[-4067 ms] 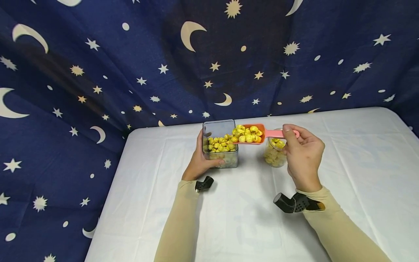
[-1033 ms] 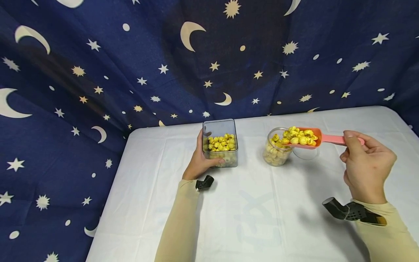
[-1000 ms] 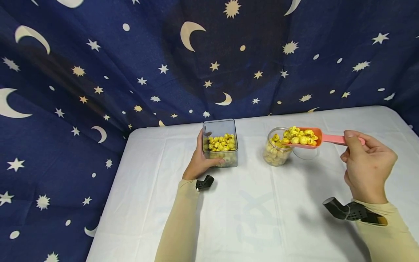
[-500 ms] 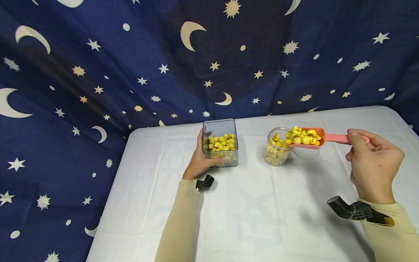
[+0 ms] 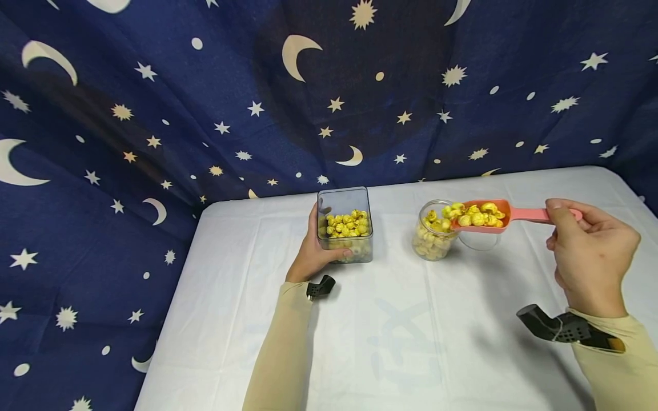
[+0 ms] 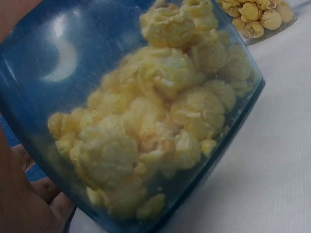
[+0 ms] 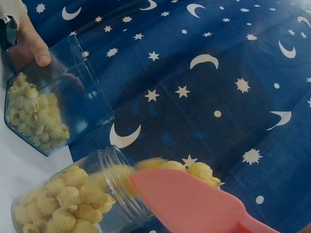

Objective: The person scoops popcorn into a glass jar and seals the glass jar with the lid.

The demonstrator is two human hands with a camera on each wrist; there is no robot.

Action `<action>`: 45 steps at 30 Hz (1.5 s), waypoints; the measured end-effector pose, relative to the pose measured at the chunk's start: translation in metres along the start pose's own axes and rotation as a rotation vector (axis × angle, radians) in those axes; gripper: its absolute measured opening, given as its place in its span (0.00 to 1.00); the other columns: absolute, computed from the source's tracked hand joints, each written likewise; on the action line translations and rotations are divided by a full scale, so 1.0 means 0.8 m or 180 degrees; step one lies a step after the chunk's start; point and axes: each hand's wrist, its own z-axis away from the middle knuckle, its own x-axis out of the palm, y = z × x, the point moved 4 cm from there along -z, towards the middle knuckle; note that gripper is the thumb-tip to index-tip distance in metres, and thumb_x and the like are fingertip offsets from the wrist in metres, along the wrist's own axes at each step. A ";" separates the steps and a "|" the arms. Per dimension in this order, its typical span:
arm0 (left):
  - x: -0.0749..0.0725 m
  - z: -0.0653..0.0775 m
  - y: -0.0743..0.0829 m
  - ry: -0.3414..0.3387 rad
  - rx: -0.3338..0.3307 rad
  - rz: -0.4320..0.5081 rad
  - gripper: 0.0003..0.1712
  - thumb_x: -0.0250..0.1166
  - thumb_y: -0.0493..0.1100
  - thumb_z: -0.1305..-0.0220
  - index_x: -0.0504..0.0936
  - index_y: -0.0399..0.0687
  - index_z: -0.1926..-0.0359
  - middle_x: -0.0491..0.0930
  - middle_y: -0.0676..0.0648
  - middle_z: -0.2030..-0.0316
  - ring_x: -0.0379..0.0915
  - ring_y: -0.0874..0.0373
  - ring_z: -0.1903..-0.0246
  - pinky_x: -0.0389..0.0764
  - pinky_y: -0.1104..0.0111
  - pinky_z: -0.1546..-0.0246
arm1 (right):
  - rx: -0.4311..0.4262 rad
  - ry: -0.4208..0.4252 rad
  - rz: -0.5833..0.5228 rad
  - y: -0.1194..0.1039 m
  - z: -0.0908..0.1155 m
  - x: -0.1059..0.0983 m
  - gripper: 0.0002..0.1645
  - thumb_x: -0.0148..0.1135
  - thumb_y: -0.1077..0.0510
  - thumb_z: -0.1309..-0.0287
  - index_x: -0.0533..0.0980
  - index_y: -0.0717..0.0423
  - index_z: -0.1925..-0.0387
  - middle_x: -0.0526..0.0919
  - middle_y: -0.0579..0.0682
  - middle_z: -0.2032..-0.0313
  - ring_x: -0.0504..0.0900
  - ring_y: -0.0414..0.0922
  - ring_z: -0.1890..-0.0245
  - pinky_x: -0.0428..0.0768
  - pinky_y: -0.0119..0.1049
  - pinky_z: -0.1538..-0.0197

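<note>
My left hand [image 5: 316, 251] grips a square see-through container [image 5: 360, 251], thumb across its front and fingers round its left side. Yellow popcorn [image 6: 146, 126] fills its lower part. My right hand [image 5: 591, 251] pinches the handle of a pink scoop [image 5: 529, 214], held level and heaped with popcorn [image 5: 478, 216]. The scoop's tip is right at the mouth of a round clear jar [image 5: 432, 242], which also holds popcorn. In the right wrist view, blurred popcorn pieces [image 7: 116, 174] are at the jar's mouth, in front of the scoop's tip.
A clear round lid [image 5: 479, 242] lies on the white table [image 5: 401, 342] just right of the jar, partly under the scoop. A dark blue star-and-moon curtain [image 5: 231, 85] hangs behind and to the left of the table.
Over the last seconds my right hand has carried the loaded scoop rightward from the square container to the jar. Lately it edges slightly further right, and popcorn shifts toward the tip. My left hand stays put.
</note>
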 end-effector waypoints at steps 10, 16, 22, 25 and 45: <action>-0.001 0.001 0.001 0.0005 -0.0005 0.0006 0.74 0.84 0.59 0.58 0.39 0.78 0.22 0.51 0.45 0.24 0.50 0.56 0.27 0.59 0.51 0.30 | -0.0045 -0.0017 0.0053 -0.003 -0.001 0.002 0.02 0.71 0.59 0.39 0.84 0.50 0.69 0.81 0.44 0.76 0.66 0.38 0.91 0.56 0.26 0.91; 0.000 0.000 0.001 -0.0056 -0.0036 0.0179 0.74 0.83 0.45 0.53 0.37 0.73 0.21 0.49 0.45 0.23 0.51 0.52 0.27 0.64 0.51 0.32 | -0.0309 -0.0042 0.0472 -0.014 -0.001 0.007 0.05 0.68 0.59 0.38 0.84 0.46 0.69 0.79 0.40 0.81 0.66 0.36 0.93 0.57 0.26 0.92; 0.001 0.003 0.014 -0.0082 -0.0091 0.0240 0.76 0.84 0.45 0.54 0.36 0.63 0.19 0.47 0.40 0.23 0.50 0.46 0.26 0.62 0.48 0.31 | -0.0858 -0.0068 0.0984 -0.028 0.002 0.010 0.10 0.66 0.57 0.37 0.81 0.36 0.69 0.78 0.33 0.83 0.66 0.32 0.92 0.63 0.22 0.87; 0.002 0.006 0.027 -0.0102 -0.0121 0.0318 0.76 0.84 0.46 0.54 0.36 0.60 0.19 0.47 0.38 0.23 0.50 0.44 0.27 0.62 0.48 0.31 | -0.1000 -0.0059 0.1011 -0.032 0.003 0.011 0.11 0.66 0.57 0.37 0.81 0.35 0.70 0.77 0.32 0.83 0.66 0.32 0.91 0.65 0.20 0.85; 0.000 0.004 0.021 -0.0045 -0.0136 0.0076 0.75 0.84 0.45 0.55 0.38 0.70 0.20 0.50 0.41 0.23 0.43 0.48 0.24 0.49 0.51 0.27 | -0.2518 -0.0237 0.1155 -0.053 0.012 0.031 0.14 0.64 0.61 0.40 0.84 0.73 0.64 0.72 0.23 0.79 0.63 0.23 0.84 0.61 0.14 0.75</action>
